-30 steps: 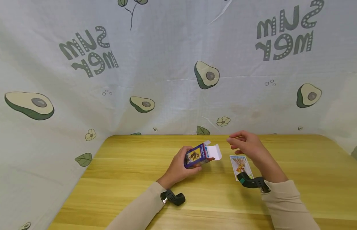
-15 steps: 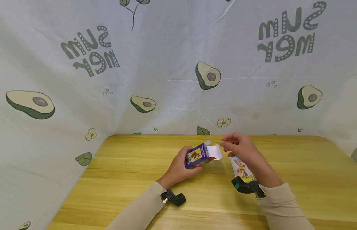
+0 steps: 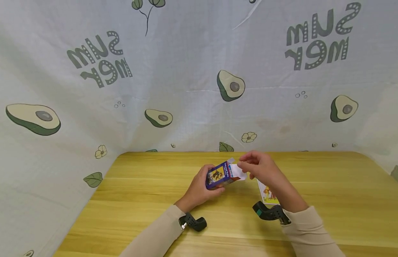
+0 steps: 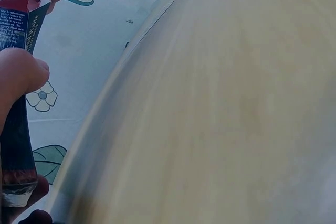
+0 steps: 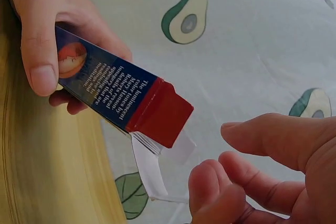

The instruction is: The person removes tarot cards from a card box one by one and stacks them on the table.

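Observation:
My left hand [image 3: 199, 187] grips a blue tarot card box [image 3: 217, 175] above the table, thumb on one side and fingers on the other. The box's end is open, its white lid flap [image 3: 237, 172] sticking out to the right, and a red side flap [image 5: 165, 116] shows in the right wrist view. Edges of cards [image 5: 147, 142] are visible inside. My right hand [image 3: 263, 169] is at the lid flap with thumb and fingers apart; whether a fingertip touches the flap I cannot tell. Under the right wrist lies a picture card [image 3: 268, 195] on the table, partly hidden.
The wooden table [image 3: 147, 200] extends to both sides of the hands. Behind it hangs a pale cloth [image 3: 192, 135] printed with avocados and lettering. Each wrist wears a black strap mount, the left one [image 3: 195, 222] close over the tabletop.
My right hand has moved left and slightly down, from above the card to the box's lid flap. Its wrist covers more of the card now. The left hand and box have stayed put.

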### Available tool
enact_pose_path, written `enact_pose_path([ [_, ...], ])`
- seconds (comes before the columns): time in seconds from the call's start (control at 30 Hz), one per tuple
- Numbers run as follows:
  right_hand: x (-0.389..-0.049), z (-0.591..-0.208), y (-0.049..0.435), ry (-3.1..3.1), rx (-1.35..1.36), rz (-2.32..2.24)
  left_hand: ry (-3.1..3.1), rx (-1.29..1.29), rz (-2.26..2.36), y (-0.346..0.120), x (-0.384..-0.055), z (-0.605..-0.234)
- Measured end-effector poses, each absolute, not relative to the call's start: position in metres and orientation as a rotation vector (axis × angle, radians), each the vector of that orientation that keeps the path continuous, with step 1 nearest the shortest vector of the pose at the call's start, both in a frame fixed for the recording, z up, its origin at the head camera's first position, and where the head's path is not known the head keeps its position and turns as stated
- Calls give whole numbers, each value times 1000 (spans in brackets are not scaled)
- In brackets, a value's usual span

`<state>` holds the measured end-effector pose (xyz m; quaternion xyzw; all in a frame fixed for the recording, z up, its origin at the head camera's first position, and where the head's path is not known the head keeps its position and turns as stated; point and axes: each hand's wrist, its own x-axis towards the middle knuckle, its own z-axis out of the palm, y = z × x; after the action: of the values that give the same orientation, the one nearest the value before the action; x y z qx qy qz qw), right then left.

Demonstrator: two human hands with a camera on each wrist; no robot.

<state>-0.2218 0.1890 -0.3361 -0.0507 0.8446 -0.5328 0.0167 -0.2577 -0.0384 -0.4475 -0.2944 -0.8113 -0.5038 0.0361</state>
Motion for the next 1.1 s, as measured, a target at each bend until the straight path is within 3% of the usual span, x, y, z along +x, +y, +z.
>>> enact_pose_path([
  [0.83, -222, -354, 173, 2741, -189, -1456, -2502, -896, -1614, -39, -253, -445],
  [1.1, -221, -357, 170, 2759, -116, -1428, -2487, -916, -1613, -38, -232, -411],
])
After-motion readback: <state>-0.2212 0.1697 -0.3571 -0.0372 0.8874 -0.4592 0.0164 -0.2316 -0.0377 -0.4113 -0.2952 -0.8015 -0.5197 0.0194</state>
